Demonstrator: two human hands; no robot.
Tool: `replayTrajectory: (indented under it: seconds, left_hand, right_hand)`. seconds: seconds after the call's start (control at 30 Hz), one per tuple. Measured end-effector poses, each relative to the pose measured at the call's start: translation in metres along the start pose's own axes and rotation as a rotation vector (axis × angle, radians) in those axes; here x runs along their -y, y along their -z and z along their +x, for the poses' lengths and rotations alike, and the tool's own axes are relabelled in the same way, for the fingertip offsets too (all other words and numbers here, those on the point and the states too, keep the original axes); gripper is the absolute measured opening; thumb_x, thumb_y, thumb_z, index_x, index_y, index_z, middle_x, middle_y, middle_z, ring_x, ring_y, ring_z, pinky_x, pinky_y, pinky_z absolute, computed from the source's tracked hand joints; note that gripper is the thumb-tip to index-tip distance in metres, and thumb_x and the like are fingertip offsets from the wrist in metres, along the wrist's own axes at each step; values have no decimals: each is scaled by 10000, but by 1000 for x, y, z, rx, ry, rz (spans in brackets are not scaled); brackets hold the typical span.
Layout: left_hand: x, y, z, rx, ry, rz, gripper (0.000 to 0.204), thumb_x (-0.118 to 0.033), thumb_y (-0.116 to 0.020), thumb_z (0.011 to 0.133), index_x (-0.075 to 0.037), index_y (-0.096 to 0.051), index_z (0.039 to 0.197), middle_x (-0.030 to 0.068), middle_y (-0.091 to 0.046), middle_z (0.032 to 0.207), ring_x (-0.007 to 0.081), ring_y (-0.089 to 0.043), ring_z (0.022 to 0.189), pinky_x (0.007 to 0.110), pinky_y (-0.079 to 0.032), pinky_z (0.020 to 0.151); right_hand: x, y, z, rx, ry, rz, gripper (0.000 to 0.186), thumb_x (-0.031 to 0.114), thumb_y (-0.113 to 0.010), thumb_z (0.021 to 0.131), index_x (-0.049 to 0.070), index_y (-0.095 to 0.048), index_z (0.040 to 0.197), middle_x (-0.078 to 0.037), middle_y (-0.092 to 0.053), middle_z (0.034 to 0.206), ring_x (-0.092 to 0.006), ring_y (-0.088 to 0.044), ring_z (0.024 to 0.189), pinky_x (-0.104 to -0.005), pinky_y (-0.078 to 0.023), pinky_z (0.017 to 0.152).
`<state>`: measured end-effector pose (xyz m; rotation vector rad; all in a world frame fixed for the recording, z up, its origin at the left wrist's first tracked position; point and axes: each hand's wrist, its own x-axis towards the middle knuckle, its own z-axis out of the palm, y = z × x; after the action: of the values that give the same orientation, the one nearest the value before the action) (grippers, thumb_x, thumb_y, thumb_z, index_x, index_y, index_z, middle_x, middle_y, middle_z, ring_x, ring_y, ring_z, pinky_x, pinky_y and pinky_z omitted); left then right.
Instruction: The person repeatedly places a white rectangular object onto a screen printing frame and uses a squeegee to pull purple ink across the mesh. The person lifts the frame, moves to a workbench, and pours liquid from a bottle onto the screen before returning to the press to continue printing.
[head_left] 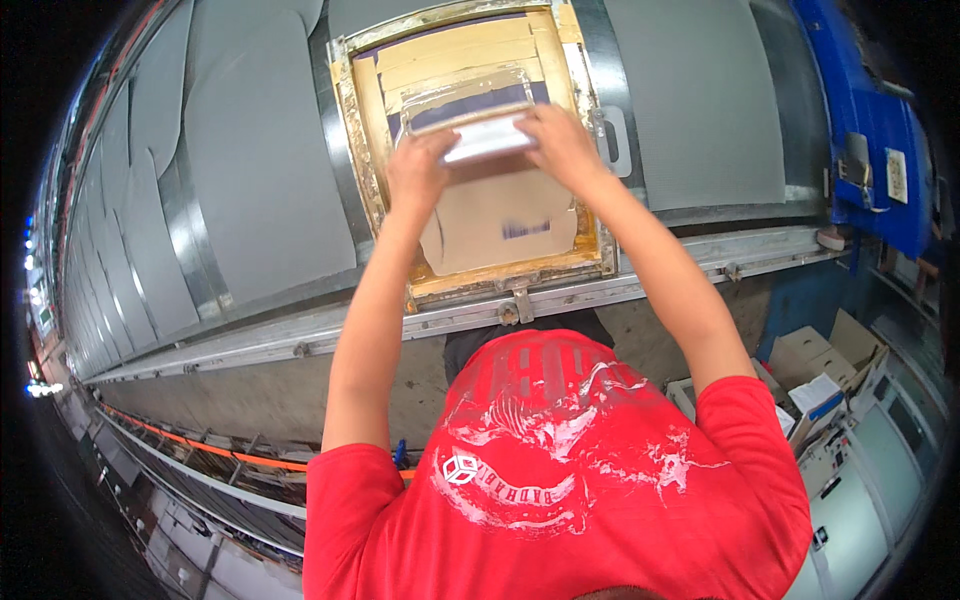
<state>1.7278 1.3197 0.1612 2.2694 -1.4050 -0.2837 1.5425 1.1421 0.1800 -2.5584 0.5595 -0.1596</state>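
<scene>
My left hand (418, 172) and my right hand (563, 148) grip the two ends of a pale, shiny squeegee (490, 139). It lies crosswise over a screen-printing frame (354, 137) and is blurred by motion. The frame's rim is stained yellow-brown, with tan tape bordering the mesh inside. Beyond the squeegee is a band of dark purple ink (470, 101). On the near side, the beige mesh (470, 225) shows a small dark patterned patch. My fingers curl around the squeegee's ends, and its lower edge is hard to make out.
Grey sheets (262, 150) lie along the long table to the left, another grey sheet (700, 110) to the right. A metal rail (690, 258) with clamps follows the near edge. Blue machinery (870, 120) stands at the far right; cardboard boxes (815, 360) sit below it.
</scene>
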Motion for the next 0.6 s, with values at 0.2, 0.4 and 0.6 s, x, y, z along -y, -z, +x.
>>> replayTrajectory:
  seconds: [0.2,0.4,0.6]
  left_hand:
    - [-40,11,-90,36,-14,35,412,6,-724,697,-173,-772,1065,17,-755,1077,235,-683,973,353,-554,845]
    - [-23,24,-53,-18,-49,-40,471,35,-687,712,-188,-763,1120,27,-747,1112,237,-690,980,370,-552,849]
    - [11,25,70,34,4,35,377,-48,-681,757,-185,-762,1099,76,-744,1049,276,-683,1007,412,-553,854]
  right_hand:
    - [36,-3,-89,46,-18,116,432,65,-822,683,63,-687,1094,-97,-610,1077,-316,-580,1067,-421,-488,937]
    - [32,18,-47,-21,44,50,445,64,-801,717,74,-690,1148,-112,-643,1161,-316,-588,1109,-416,-496,959]
    - [-21,15,63,-105,35,15,409,92,-772,769,68,-690,1169,-119,-677,1165,-307,-609,1117,-408,-510,971]
